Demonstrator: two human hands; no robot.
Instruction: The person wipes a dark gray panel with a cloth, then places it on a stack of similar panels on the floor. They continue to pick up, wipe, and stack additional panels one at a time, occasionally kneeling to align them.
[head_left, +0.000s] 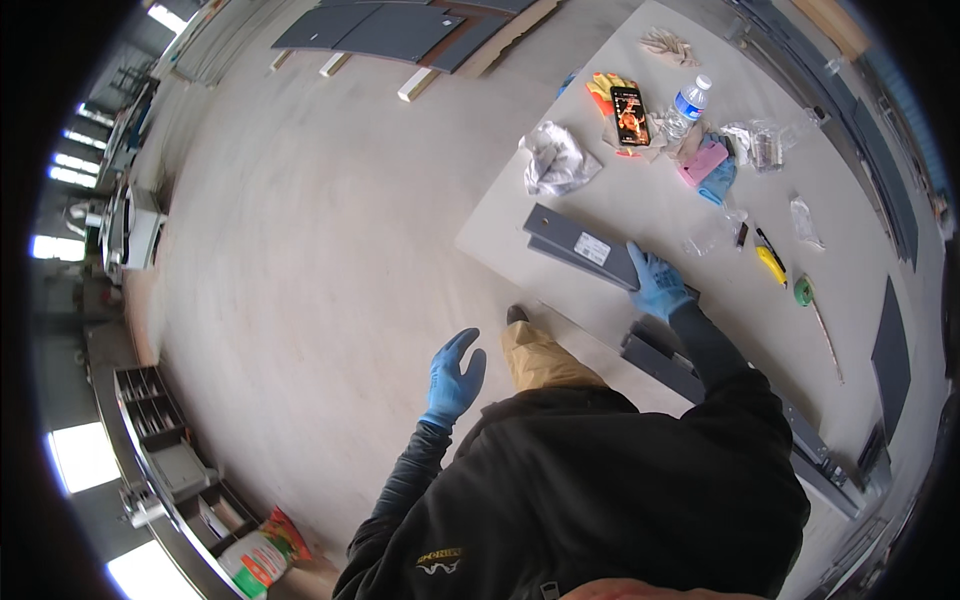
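Note:
My right hand, in a blue work glove, is closed over the near right end of a dark grey board with a white label on it. That board lies on a pale table and looks like two pieces stacked; the fingers' undersides are hidden. My left hand, also in a blue glove, is held out over the floor with fingers apart and nothing in it. Closer to my body on the table, more dark grey boards lie partly under my right forearm.
On the table are a crumpled white cloth, a phone, a water bottle, a yellow cutter and a green tape measure. Large grey panels rest on wooden blocks at the far side. Shelving stands to the left.

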